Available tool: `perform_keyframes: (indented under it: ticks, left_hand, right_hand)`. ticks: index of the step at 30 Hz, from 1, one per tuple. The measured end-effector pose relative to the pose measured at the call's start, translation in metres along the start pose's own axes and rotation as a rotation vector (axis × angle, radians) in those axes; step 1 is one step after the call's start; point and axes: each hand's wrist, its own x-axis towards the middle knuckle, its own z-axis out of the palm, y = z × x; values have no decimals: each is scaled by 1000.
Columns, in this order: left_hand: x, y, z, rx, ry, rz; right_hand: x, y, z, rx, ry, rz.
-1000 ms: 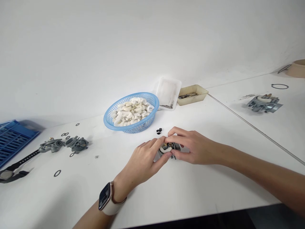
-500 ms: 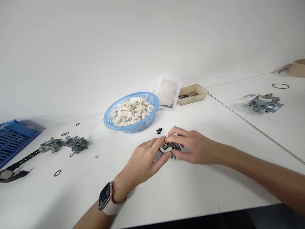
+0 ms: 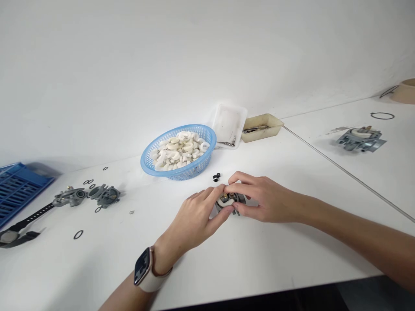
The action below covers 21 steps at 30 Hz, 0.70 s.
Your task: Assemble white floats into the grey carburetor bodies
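Between my hands a grey metal carburetor body (image 3: 240, 199) rests on the white table, with brass jets and a curved white float (image 3: 225, 203) showing on top. My left hand (image 3: 201, 214) is closed around its left side, thumb at the near edge and fingers over the far edge. From the right, my right hand (image 3: 262, 199) grips the same carburetor, thumb in front and index finger meeting the left fingertips at the back. The fingers hide much of its rim. Small black parts (image 3: 216, 177) lie just behind it.
A blue basket (image 3: 145, 166) of white floats stands behind. Beside it are a white tray (image 3: 231, 123) and a cream box (image 3: 269, 133) holding thin metal parts. More carburetors lie left (image 3: 105, 196) and right (image 3: 360, 139), with black rings (image 3: 78, 234), a watch (image 3: 9, 236) and a blue crate (image 3: 19, 190).
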Motion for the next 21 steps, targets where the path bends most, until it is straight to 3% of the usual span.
perform_keyframes:
  ticks: [21]
  left_hand:
    - [1, 2, -2, 30, -33, -14]
  right_hand:
    - [0, -2, -1, -15, 2, 9]
